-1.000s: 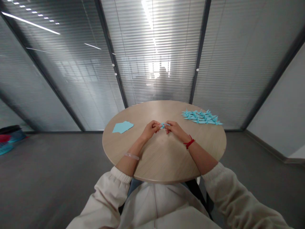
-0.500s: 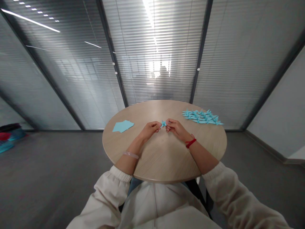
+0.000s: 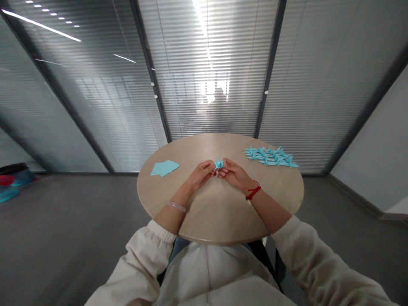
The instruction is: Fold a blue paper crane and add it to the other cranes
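Observation:
A small blue origami crane (image 3: 218, 164) is pinched between my two hands, over the middle of the round table (image 3: 219, 208). My left hand (image 3: 204, 172) grips its left side with thumb and fingers closed. On the opposite side, my right hand (image 3: 233, 171) holds it the same way. Part of the folded paper is covered by my fingertips. To the right lies a cluster of several folded blue paper cranes (image 3: 270, 156). Flat sheets of blue paper (image 3: 165, 168) rest to the left of my left hand.
Glass panels with blinds (image 3: 213, 106) stand beyond the table's far edge. On the floor at far left are a dark container and red and blue items (image 3: 12, 180), blurred. A white wall (image 3: 379, 148) rises on the right.
The crane's body looks wider and more spread between my fingers than before. My right hand has shifted slightly left, and both hands still hold the crane.

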